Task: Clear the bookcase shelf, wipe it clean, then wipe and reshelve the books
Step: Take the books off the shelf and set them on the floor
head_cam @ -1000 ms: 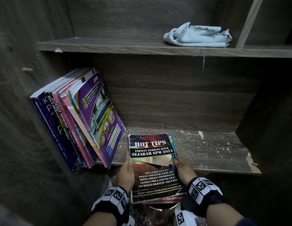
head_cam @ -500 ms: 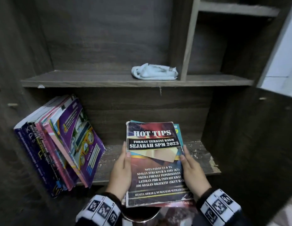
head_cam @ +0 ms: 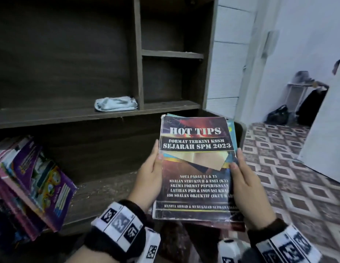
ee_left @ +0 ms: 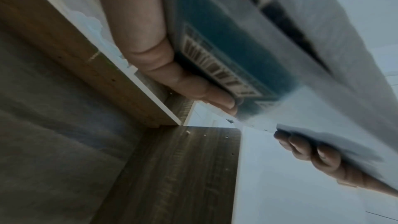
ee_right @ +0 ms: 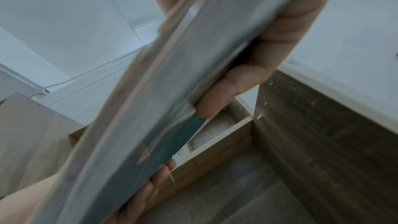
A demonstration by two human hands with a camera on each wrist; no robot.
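I hold a small stack of books [head_cam: 195, 168], topped by a dark "HOT TIPS" workbook, in front of the bookcase's right end. My left hand [head_cam: 149, 175] grips its left edge and my right hand [head_cam: 243, 181] its right edge, thumbs on the cover. In the left wrist view my left fingers [ee_left: 185, 81] lie under the teal back cover [ee_left: 226, 54]. The right wrist view shows my right fingers [ee_right: 234, 84] beneath the stack's edge [ee_right: 172, 91]. More books [head_cam: 34, 183] lean at the left of the lower shelf [head_cam: 100, 190]. A pale blue cloth [head_cam: 116, 103] lies on the shelf above.
The dark wooden bookcase has a vertical divider [head_cam: 137, 54] and small compartments at upper right. To the right are a patterned tiled floor [head_cam: 298, 186], a white wall, a black bag [head_cam: 277, 114] and a white panel [head_cam: 326, 130].
The stack has come off the lower shelf, moving up and to the right in both hands. My view has swung right, bringing the tiled floor and wall into sight.
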